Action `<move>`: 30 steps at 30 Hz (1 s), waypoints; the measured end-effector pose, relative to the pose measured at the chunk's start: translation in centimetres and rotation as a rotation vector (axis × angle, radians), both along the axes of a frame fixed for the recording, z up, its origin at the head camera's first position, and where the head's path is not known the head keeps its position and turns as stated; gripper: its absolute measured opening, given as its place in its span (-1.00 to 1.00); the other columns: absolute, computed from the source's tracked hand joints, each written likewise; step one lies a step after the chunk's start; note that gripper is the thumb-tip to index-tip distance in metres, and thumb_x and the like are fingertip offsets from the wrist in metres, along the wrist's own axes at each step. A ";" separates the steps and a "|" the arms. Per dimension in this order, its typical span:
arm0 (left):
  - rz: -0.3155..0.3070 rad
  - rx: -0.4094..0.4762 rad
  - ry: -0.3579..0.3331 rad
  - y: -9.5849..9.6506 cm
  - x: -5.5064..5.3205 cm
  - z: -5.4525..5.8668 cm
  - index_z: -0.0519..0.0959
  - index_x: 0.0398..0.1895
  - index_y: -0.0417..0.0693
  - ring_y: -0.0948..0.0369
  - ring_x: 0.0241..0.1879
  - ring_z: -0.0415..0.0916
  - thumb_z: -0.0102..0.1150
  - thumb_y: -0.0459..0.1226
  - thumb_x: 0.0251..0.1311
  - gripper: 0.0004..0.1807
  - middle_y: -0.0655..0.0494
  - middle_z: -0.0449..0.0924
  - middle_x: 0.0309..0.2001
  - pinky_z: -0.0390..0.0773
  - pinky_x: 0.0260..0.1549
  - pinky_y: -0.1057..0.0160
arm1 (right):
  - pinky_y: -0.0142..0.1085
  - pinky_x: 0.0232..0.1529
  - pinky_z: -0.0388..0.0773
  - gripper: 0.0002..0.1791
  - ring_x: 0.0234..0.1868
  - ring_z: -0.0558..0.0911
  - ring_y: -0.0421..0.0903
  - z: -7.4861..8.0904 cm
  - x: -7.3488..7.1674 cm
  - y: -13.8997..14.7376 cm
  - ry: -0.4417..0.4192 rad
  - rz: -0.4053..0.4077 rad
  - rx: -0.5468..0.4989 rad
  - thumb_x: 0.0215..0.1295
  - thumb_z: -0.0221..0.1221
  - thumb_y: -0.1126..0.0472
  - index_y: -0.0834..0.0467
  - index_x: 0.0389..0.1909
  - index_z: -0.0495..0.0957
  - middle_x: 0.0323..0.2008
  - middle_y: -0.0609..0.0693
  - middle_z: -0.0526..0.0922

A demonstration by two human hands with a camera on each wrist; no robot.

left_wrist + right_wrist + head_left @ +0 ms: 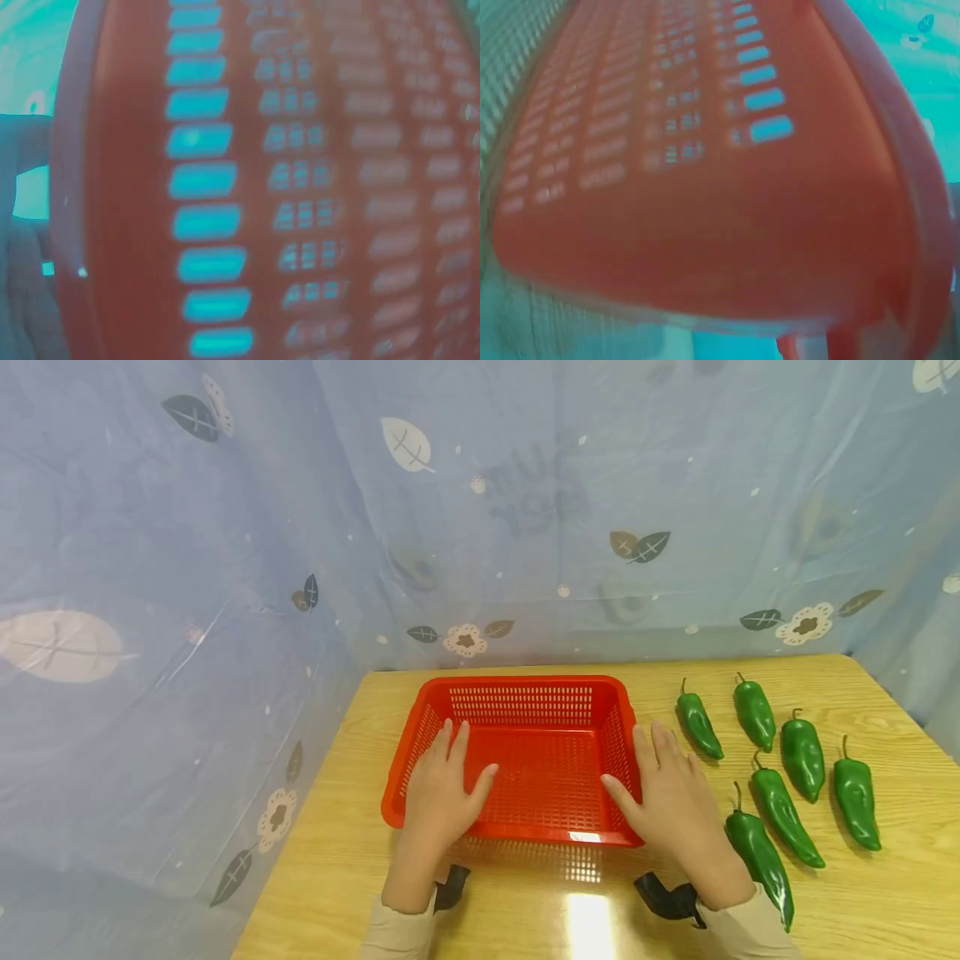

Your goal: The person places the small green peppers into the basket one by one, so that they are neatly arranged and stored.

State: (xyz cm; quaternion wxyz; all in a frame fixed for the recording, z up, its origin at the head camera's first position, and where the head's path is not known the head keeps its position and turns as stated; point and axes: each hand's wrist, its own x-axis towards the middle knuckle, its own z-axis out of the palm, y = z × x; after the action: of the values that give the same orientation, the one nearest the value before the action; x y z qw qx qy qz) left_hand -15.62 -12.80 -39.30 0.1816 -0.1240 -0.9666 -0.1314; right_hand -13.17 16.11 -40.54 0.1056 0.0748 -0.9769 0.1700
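Observation:
A red plastic basket (536, 768) with slotted walls sits on the wooden table, and nothing lies in it. My left hand (441, 793) is over its front left part, fingers straight and thumb spread toward the middle. Over the right rim is my right hand (667, 797), its fingers also extended and the thumb pointing inward. The slotted basket wall (127, 187) fills most of the left wrist view, with part of the left hand (26, 300) beyond the rim. A basket corner (705, 240) takes up the right wrist view.
Several green peppers with stems, among them a small one (699, 724) and a long one (760, 860), lie on the table (322, 852) to the right of the basket. A blue patterned sheet (525, 568) hangs along the back and left sides. Dark straps (666, 897) show near both wrists.

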 end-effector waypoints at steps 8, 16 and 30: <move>0.074 0.123 0.149 -4.1 -1.1 1.3 0.34 0.30 -0.14 -0.11 0.16 0.44 0.10 -0.04 0.24 -0.38 -0.17 0.39 0.25 0.53 -0.04 -0.14 | 0.29 0.17 0.24 -0.15 0.31 0.21 0.38 0.5 0.0 2.1 0.116 0.026 -0.082 0.36 0.00 -0.18 0.33 0.42 0.03 0.39 0.39 0.09; 0.233 0.379 -0.124 -8.0 -1.9 1.3 0.26 0.34 -0.17 -0.11 0.16 0.42 0.02 -0.05 0.30 -0.37 -0.19 0.38 0.24 0.43 0.04 -0.19 | 0.39 0.10 0.15 -0.21 0.31 0.15 0.44 0.8 0.6 5.7 0.132 0.027 -0.263 0.38 0.06 -0.01 0.24 0.46 -0.04 0.41 0.36 0.03; 0.210 0.593 -0.392 -11.1 -3.2 -1.7 0.39 0.22 -0.29 -0.15 -0.01 0.54 0.02 -0.07 0.34 -0.46 -0.32 0.53 0.05 0.56 -0.07 -0.04 | 0.45 0.09 0.01 -0.23 0.30 0.09 0.49 0.4 3.8 12.1 0.164 -0.192 -0.319 0.40 0.02 0.07 0.22 0.48 -0.11 0.39 0.44 -0.01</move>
State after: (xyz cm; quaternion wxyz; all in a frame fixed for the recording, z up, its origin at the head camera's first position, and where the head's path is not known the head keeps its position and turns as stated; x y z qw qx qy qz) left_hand -18.82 -23.87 -40.99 0.0334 0.0615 -0.9105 -0.4075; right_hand -9.33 28.18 -40.13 0.2112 -0.0227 -0.9284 0.3050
